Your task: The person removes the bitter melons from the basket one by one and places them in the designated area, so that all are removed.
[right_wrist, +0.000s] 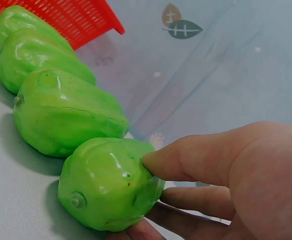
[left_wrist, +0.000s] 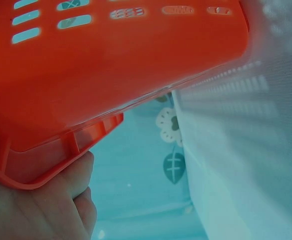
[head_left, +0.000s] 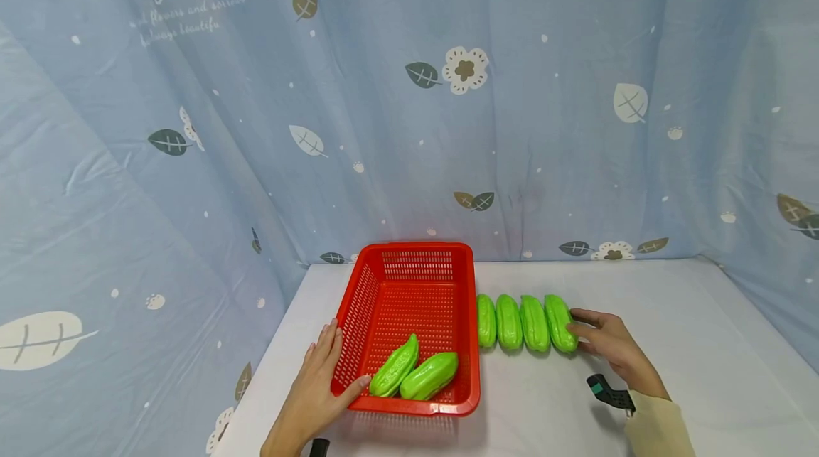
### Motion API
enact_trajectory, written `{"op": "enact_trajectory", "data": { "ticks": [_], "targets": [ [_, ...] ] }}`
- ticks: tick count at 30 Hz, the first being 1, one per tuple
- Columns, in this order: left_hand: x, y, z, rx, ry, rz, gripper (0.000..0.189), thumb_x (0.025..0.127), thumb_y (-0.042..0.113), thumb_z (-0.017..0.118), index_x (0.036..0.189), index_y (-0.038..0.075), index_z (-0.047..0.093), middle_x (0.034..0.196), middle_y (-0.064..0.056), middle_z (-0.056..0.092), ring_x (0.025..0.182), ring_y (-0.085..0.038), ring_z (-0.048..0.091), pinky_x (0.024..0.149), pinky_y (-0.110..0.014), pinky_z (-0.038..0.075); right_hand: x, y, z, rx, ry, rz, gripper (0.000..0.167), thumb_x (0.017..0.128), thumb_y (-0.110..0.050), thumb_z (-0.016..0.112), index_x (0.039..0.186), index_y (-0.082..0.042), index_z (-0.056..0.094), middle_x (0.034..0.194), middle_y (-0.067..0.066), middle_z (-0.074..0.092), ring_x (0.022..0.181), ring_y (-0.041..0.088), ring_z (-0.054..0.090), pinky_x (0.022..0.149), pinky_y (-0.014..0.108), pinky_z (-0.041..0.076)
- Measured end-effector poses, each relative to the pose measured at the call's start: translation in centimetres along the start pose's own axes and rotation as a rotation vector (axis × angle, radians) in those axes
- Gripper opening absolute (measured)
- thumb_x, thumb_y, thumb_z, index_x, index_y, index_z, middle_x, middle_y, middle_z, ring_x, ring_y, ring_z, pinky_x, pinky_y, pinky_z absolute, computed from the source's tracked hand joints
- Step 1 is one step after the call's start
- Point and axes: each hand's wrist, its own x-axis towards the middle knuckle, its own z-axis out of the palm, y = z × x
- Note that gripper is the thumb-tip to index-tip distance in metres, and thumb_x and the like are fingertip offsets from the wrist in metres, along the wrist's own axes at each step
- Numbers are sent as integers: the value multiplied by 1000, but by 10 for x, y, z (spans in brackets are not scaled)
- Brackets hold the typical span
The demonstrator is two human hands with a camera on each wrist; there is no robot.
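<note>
Pinching the rightmost of four gourds (head_left: 560, 324) on the table (head_left: 537, 404) beside one basket (head_left: 475, 364) is the right hand (head_left: 612, 345); two more lie inside; the left hand (head_left: 313, 389), fingers straight, touches its rim; curtain (head_left: 550, 144) behind

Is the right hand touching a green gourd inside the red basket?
No, the right hand holds the rightmost green gourd of the row outside the red basket.

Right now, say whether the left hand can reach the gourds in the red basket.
Likely yes: the left hand rests on the red basket, close to both green gourds inside, and nothing covers them.
</note>
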Motion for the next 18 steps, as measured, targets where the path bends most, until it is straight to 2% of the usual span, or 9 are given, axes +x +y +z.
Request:
{"op": "enact_trajectory", "data": {
  "ticks": [12, 18],
  "targets": [
    [0, -2, 2, -7, 7, 12, 95, 88, 55, 72, 155, -5, 41, 170, -17, 31, 156, -42, 32, 119, -68, 33, -1, 0, -1, 23, -24, -4, 69, 105, -26, 58, 155, 15, 32, 162, 39, 27, 143, 50, 45, 99, 43, 60],
    [0, -1, 1, -6, 6, 5, 96, 88, 57, 71, 155, -4, 41, 170, -15, 30, 156, -40, 31, 120, -67, 32, 0, 3, -6, -13, -1, -4, 73, 107, -35, 55, 155, 14, 32, 162, 37, 29, 144, 50, 44, 101, 43, 59]
  ]
}}
